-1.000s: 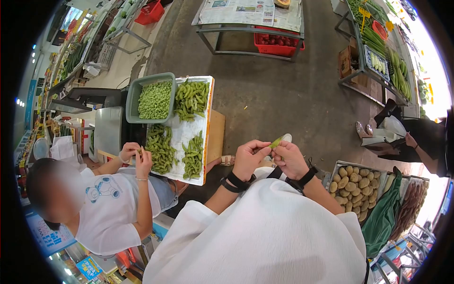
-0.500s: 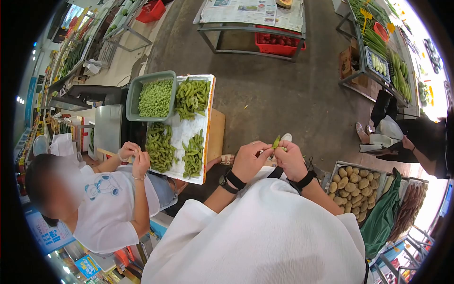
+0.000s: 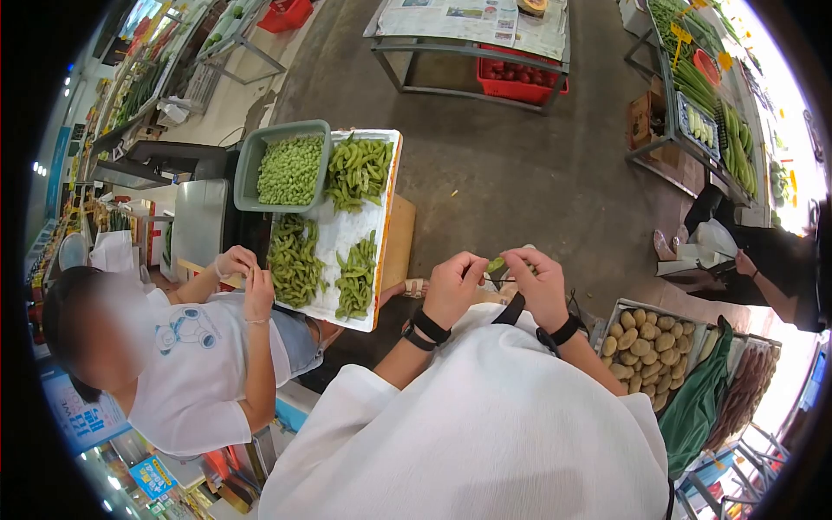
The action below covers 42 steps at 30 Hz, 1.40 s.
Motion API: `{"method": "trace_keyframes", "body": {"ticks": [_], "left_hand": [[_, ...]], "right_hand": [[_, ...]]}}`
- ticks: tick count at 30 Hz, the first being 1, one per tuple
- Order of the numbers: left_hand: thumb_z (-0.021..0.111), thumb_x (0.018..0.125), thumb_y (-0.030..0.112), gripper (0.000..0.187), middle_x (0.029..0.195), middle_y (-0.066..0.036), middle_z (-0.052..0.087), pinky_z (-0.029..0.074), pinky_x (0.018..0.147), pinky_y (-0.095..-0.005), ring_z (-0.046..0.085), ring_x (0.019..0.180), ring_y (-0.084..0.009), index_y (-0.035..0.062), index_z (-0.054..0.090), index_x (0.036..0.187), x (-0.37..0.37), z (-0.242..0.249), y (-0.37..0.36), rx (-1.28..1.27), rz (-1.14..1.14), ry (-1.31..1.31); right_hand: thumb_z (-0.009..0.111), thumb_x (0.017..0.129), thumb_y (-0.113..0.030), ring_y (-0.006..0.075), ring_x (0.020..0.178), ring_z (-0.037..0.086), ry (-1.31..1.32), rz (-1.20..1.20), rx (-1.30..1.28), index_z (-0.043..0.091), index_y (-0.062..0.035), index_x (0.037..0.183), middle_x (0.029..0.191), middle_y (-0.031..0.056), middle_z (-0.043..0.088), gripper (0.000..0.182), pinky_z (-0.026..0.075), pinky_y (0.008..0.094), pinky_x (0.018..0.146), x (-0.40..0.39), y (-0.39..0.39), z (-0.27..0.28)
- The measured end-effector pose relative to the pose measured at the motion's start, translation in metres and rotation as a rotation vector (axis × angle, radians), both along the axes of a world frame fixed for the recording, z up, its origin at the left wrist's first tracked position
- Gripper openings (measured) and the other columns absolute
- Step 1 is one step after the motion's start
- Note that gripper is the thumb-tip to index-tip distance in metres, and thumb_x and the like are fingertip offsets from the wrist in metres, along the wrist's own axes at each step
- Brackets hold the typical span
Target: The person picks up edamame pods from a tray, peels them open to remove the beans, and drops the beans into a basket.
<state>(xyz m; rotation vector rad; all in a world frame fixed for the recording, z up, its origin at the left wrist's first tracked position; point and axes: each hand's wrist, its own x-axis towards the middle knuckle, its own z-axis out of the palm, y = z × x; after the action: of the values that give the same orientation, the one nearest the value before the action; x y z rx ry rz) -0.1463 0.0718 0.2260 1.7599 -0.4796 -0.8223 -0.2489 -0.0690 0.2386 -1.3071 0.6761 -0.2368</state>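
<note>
Above my lap, my left hand (image 3: 453, 286) and my right hand (image 3: 536, 286) are close together, fingers bent inward. A green pod (image 3: 495, 264) lies between them, touched by the fingertips of both. To the left, a white foam tray (image 3: 334, 247) bears heaps of green pods (image 3: 295, 260). On the tray's far left corner rests a grey-green basin (image 3: 243, 178) of shelled green beans (image 3: 288, 171). Black bands circle both my wrists.
A person (image 3: 199, 347) in a white shirt sits at left, hands together beside the tray. Potatoes (image 3: 648, 351) fill a crate at right, near a green cloth (image 3: 698, 399). Ahead is a newspaper-covered table (image 3: 451, 24). Another person's arm (image 3: 767, 286) holds a bag at far right.
The pod between my hands has tilted from upright to lying more sideways. My right hand's fingers have come over it. The whole view has shifted slightly.
</note>
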Motion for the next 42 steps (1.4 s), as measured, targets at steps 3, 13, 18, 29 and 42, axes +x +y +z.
{"method": "trace_keyframes", "body": {"ticks": [3, 13, 18, 29, 42], "left_hand": [[0.055, 0.096, 0.014, 0.017, 0.072, 0.0, 0.059, 0.043, 0.06, -0.0203, 0.053, 0.066, -0.0051, -0.0003, 0.061, 0.088, -0.002, -0.001, -0.001, -0.02, 0.012, 0.025], [0.053, 0.097, 0.016, 0.02, 0.072, 0.001, 0.058, 0.042, 0.059, -0.0198, 0.052, 0.066, -0.0047, -0.0001, 0.06, 0.088, -0.008, 0.004, -0.007, -0.114, 0.077, 0.145], [0.054, 0.096, 0.015, 0.018, 0.073, -0.001, 0.06, 0.044, 0.061, -0.0211, 0.054, 0.067, -0.0058, -0.0008, 0.061, 0.089, -0.01, 0.016, -0.013, -0.053, 0.017, 0.086], [0.055, 0.096, 0.02, 0.02, 0.079, -0.001, 0.065, 0.042, 0.058, -0.0198, 0.052, 0.063, -0.0048, 0.0022, 0.063, 0.096, 0.018, -0.012, 0.01, -0.116, 0.252, 0.144], [0.062, 0.091, 0.015, 0.022, 0.092, -0.007, 0.063, 0.032, 0.04, -0.0216, 0.039, 0.051, -0.0066, 0.0011, 0.056, 0.107, 0.224, -0.125, 0.121, -0.22, 1.038, 0.257]], "right_hand": [[0.064, 0.087, -0.012, 0.0136, 0.076, 0.058, -0.001, 0.148, -0.328, 0.067, -0.0004, 0.1, 0.085, 0.0055, 0.063, 0.018, 0.046, 0.0258, 0.066, 0.003, 0.003, 0.004], [0.064, 0.086, -0.009, 0.009, 0.08, 0.06, 0.054, 0.175, -0.156, 0.061, -0.0001, 0.106, 0.089, 0.0046, 0.066, 0.021, 0.048, 0.0234, 0.071, 0.004, 0.009, 0.015], [0.061, 0.088, -0.009, 0.0089, 0.079, 0.06, 0.061, 0.081, 0.025, 0.06, -0.0001, 0.104, 0.086, 0.0031, 0.064, 0.019, 0.048, 0.0224, 0.07, 0.004, 0.012, 0.0], [0.053, 0.09, -0.006, 0.0013, 0.05, 0.037, 0.016, -0.104, 0.441, 0.06, 0.0005, 0.111, 0.073, -0.0023, 0.054, 0.023, 0.026, 0.0163, 0.042, 0.002, 0.0, -0.013], [0.051, 0.092, -0.008, 0.0055, 0.056, 0.043, 0.05, -0.032, 0.696, 0.059, 0.0002, 0.097, 0.077, 0.0026, 0.054, 0.013, 0.03, 0.017, 0.043, -0.005, -0.007, -0.012]]}}
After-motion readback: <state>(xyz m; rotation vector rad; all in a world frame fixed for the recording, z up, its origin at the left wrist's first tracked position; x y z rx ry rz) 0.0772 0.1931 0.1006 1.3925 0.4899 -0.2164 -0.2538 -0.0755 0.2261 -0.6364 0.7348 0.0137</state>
